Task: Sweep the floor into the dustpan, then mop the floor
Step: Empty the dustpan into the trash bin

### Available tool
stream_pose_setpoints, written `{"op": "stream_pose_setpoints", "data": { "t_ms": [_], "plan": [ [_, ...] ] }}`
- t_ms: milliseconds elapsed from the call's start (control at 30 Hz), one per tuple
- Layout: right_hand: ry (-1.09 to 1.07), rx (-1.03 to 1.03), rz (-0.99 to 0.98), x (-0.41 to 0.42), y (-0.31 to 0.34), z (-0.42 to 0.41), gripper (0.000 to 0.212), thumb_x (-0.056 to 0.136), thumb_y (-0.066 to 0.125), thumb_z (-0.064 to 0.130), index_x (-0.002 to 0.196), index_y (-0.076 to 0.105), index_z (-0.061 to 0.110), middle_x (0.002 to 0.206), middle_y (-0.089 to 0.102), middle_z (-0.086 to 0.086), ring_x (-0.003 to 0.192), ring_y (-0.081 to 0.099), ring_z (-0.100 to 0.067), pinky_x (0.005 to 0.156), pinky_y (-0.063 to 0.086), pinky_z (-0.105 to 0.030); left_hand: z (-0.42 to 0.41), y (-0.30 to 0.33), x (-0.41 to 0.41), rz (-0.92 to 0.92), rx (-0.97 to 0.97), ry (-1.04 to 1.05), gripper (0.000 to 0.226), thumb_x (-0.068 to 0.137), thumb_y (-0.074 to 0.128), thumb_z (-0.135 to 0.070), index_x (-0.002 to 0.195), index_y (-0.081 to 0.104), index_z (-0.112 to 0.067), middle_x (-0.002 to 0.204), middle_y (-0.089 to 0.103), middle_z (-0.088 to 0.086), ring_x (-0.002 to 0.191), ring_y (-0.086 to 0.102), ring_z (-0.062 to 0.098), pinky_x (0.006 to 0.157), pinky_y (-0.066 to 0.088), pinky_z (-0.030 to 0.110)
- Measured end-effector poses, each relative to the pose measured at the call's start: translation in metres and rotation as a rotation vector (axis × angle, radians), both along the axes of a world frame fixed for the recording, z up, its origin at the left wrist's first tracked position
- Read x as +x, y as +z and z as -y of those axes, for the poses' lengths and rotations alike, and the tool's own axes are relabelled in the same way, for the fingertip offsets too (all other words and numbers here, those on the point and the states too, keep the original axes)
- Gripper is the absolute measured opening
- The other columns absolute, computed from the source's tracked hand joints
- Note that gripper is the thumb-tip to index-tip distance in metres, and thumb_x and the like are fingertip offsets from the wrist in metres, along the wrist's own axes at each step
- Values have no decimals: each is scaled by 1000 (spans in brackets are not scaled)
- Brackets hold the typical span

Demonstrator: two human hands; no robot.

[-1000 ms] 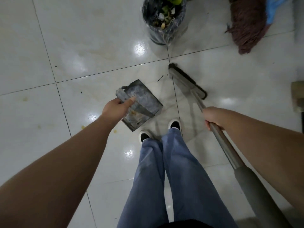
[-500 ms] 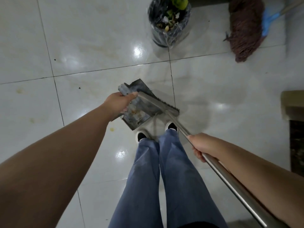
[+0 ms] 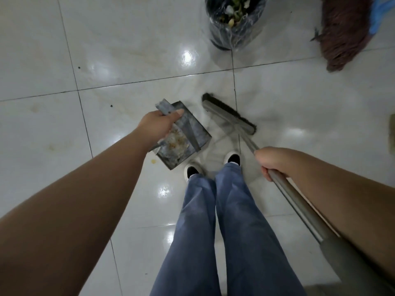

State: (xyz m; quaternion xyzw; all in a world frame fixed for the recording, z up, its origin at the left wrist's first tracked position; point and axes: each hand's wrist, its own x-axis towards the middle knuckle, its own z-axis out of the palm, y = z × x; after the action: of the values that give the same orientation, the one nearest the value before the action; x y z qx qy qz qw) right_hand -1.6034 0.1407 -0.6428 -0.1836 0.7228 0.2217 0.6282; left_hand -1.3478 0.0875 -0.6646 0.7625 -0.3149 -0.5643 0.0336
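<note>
A grey metal dustpan (image 3: pixel 193 133) with crumbs and scraps inside rests on the white tiled floor in front of my feet. My left hand (image 3: pixel 159 124) grips its flat metal handle. To its right the broom head (image 3: pixel 229 113) with dark bristles sits a short way off the pan's open edge. My right hand (image 3: pixel 272 161) holds the broom's metal pole (image 3: pixel 299 208). A brown string mop (image 3: pixel 346 33) lies at the top right.
A bin lined with a clear plastic bag (image 3: pixel 234 20) and holding rubbish stands at the top centre. Small dark specks (image 3: pixel 111 106) and a yellowish spot (image 3: pixel 153 161) mark the tiles on the left. A pale block (image 3: pixel 391 133) shows at the right edge.
The broom head has swung out of the dustpan to the right and away from it. My right hand moved up and right with the pole. The dustpan stays in my left hand.
</note>
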Motion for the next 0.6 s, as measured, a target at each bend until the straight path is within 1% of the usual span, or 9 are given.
{"op": "stream_pose_setpoints", "data": {
  "t_ms": [67, 133, 167, 233, 333, 400, 433, 533, 600],
  "plan": [
    [53, 65, 74, 21, 1, -14, 36, 100, 29, 13, 64, 31, 11, 32, 46, -2, 27, 45, -9, 24, 29, -8, 3, 1, -3, 12, 0, -17, 53, 78, 64, -54, 99, 67, -5, 101, 69, 20, 95, 65, 35, 92, 50, 47],
    [131, 85, 101, 37, 0, -28, 34, 100, 30, 14, 66, 36, 11, 58, 43, -6, 45, 41, -14, 36, 37, -20, 3, 2, -3, 16, -1, -34, 50, 79, 63, -54, 92, 67, -5, 94, 69, 18, 89, 65, 35, 90, 51, 41],
    [130, 89, 67, 41, 0, -32, 32, 100, 32, 18, 69, 40, 10, 60, 40, -6, 47, 37, -14, 40, 34, -22, 2, 2, -1, 16, -6, -35, 48, 79, 63, -53, 89, 67, -6, 91, 69, 17, 87, 65, 35, 88, 51, 39],
    [66, 138, -10, 39, 10, -35, 37, 100, 33, 26, 70, 45, 7, 57, 37, -8, 43, 33, -15, 41, 28, -23, -1, 2, 5, 12, 3, -48, 50, 80, 62, -54, 90, 65, -5, 88, 68, 16, 81, 65, 31, 85, 52, 40],
    [58, 117, 28, 24, 29, -35, 49, 102, 28, 29, 59, 39, 7, 51, 35, -9, 31, 33, -14, 29, 27, -17, -13, 10, 13, 34, 37, -138, 55, 82, 58, -55, 97, 64, -2, 75, 62, 15, 68, 60, 29, 72, 46, 33],
    [30, 50, 17, 10, 40, -30, 46, 101, 31, 30, 62, 40, 9, 51, 38, -7, 27, 35, -11, 29, 28, -15, -20, 15, 15, 21, 60, -131, 60, 81, 60, -54, 103, 63, 1, 79, 63, 17, 73, 62, 32, 76, 46, 34],
    [29, 12, 31, 6, 44, -26, 42, 101, 32, 28, 63, 40, 10, 53, 39, -6, 24, 36, -9, 28, 29, -13, -22, 17, 15, 14, 67, -122, 59, 80, 61, -55, 101, 63, 0, 73, 62, 14, 67, 60, 29, 76, 47, 35],
    [-5, -51, 25, -5, 38, -13, 36, 100, 32, 23, 65, 38, 12, 58, 40, -6, 17, 35, -5, 25, 29, -9, -19, 18, 18, 22, 81, -80, 45, 77, 62, -56, 80, 63, -11, 67, 60, 7, 60, 55, 22, 70, 48, 32],
    [16, -69, 3, -5, 28, -1, 36, 100, 32, 18, 65, 36, 12, 58, 39, -6, 16, 35, -4, 25, 29, -8, -19, 12, 23, 57, 74, -40, 40, 78, 63, -55, 66, 55, -17, 60, 55, 2, 52, 50, 17, 56, 42, 26]
  ]
}}
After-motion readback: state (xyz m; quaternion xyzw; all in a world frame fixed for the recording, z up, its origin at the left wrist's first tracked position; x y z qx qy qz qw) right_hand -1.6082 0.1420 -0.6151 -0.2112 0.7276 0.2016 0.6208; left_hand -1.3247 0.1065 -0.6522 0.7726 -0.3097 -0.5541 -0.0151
